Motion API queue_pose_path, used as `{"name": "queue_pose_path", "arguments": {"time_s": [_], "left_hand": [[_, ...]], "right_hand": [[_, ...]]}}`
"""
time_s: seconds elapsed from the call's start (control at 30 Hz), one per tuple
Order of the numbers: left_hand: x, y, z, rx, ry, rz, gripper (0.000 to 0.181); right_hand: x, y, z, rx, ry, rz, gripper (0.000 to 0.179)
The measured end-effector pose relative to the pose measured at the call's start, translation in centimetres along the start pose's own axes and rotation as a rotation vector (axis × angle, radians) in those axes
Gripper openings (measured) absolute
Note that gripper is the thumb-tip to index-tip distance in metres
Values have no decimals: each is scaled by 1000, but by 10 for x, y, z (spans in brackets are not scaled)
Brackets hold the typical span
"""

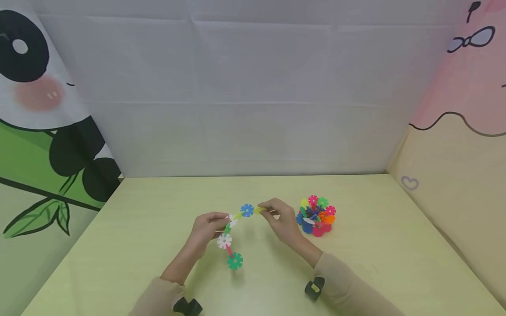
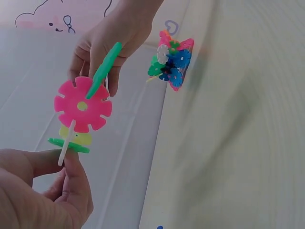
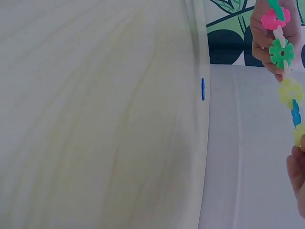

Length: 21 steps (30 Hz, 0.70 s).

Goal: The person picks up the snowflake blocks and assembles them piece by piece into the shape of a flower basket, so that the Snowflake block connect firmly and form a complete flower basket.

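Observation:
A chain of slotted plastic flower discs point(image 1: 224, 241) hangs in an arc above the table, held between both hands. From its lower end it runs green point(image 1: 235, 261), pink, white, green, white, yellow, blue point(image 1: 247, 210) and yellow. My left hand point(image 1: 205, 230) pinches the chain around its green and white middle discs. At the other end, the yellow disc point(image 1: 259, 210) is pinched between the thumb and fingers of my right hand point(image 1: 285, 224). In the left wrist view the pink disc point(image 2: 71, 107) partly covers the discs behind it.
A pile of loose flower discs point(image 1: 316, 217) in several colours lies on the table point(image 1: 395, 245), right of my right hand. A small blue piece point(image 3: 203, 89) shows in the right wrist view. White cloth point(image 1: 253, 131) closes off the back; printed panels stand at both sides.

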State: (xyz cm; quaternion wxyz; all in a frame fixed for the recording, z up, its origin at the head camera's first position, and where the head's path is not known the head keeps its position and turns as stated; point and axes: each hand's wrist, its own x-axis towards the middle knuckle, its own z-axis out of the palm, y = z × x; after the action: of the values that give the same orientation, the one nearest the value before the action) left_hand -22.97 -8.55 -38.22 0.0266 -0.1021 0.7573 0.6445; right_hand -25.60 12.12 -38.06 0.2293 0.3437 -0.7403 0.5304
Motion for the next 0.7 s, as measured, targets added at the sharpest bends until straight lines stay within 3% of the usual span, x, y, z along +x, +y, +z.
{"name": "queue_pose_path", "arguments": {"time_s": [0.4, 0.7], "left_hand": [[-1, -6, -2, -58, -27, -38, 24], [2, -2, 0, 3, -57, -4, 26]], "right_hand": [[2, -4, 2, -17, -22, -22, 17], [2, -10, 3, -35, 19, -48, 18]]}}
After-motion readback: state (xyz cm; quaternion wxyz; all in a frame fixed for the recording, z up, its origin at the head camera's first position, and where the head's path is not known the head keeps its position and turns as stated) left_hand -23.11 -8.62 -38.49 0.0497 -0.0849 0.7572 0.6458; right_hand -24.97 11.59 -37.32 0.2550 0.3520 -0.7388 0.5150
